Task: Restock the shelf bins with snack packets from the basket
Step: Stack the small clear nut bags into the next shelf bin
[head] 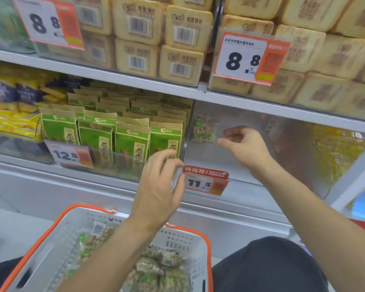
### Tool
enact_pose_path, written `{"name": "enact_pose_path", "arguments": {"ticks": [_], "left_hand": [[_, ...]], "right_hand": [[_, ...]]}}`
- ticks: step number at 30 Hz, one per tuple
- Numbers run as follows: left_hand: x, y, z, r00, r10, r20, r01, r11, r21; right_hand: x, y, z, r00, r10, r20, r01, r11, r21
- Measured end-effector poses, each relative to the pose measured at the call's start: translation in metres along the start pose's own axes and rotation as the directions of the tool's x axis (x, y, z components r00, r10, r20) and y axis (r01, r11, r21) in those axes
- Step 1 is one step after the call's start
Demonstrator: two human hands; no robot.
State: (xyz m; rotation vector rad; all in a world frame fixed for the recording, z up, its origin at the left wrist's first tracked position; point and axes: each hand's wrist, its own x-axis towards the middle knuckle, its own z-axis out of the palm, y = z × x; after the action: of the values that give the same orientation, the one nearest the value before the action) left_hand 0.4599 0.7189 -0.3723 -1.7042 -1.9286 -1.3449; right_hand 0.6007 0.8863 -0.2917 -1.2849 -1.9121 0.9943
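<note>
Clear shelf bin (236, 157) holds one snack packet (203, 131) at back-left, grey orange-rimmed basket (57, 241) below holds more packets (160, 268); right hand (244, 150) inside bin, fingers loosely curled, empty; left hand (158, 186) fingers apart near bin's front corner.

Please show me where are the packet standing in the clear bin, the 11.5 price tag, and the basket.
packet (203, 130): head view, middle of its clear front.
11.5 price tag (205, 183): head view, white part with the digits.
basket (53, 226): head view, orange left rim.

Bright even light, blurred edges
</note>
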Motion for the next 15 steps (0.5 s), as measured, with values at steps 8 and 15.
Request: {"name": "enact_pose_path", "arguments": {"ticks": [8, 15], "left_hand": [[-0.199, -0.099, -0.015, 0.790, -0.539, 0.292, 0.482, 0.840, 0.249], [-0.303, -0.119, -0.035, 0.386, -0.795, 0.469, 0.603, 0.602, 0.524]], "right_hand": [[-0.118, -0.003, 0.089, 0.713, 0.085, 0.696, 0.102, 0.969, -0.223], [-0.167, 0.124, 0.218, 0.624, 0.395, 0.674, 0.118, 0.805, -0.581]]}}
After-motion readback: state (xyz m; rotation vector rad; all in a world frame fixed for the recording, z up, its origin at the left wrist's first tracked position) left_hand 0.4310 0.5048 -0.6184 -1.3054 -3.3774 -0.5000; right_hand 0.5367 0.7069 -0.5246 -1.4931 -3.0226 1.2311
